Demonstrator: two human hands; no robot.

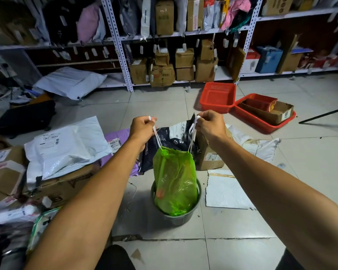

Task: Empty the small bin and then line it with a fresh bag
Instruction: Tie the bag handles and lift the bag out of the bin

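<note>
Bag drawn shut, lower part in bin.
Translucent green plastic bag (175, 180) hangs below both hands into small round grey bin (197, 201); left hand (142, 126) and right hand (210, 123), apart, each pinch white drawstring (157, 138). Red plastic baskets (219, 96) beyond right hand.

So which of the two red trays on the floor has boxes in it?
The right red tray, nearer the black pole; the left tray beside it holds nothing visible.

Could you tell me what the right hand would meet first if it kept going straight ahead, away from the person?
Probably the empty red basket on the floor beyond the right hand, though depth is hard to judge.
</note>
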